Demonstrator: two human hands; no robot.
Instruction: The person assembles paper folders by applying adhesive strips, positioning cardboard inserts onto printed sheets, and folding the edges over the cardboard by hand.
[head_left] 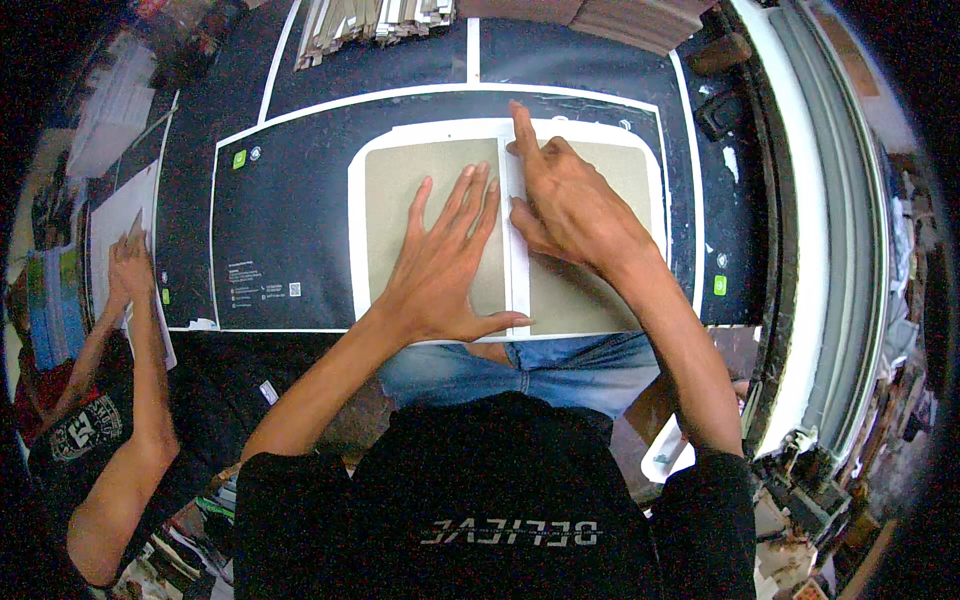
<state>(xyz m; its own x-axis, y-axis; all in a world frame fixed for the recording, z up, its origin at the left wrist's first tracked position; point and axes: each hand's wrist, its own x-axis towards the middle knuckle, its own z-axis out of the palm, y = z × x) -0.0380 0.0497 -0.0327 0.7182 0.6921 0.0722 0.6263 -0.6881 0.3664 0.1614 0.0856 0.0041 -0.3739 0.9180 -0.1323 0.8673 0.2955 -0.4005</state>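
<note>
A white sheet with rounded upper corners lies on the dark, white-lined work mat, close to my body. Two grey-beige boards, a left board and a right board, rest on it, with a narrow white strip between them. My left hand is spread flat on the left board, its thumb reaching across the lower end of the strip. Over the strip's upper part is my right hand, index finger stretched to the sheet's far edge, thumb at the strip, other fingers bent. I see nothing held in either hand.
Bundled thin strips lie at the far edge, beside stacked brown boards. A long white-and-grey rail runs along the right. At left, another person's hands work on a white sheet. A dark object sits far right.
</note>
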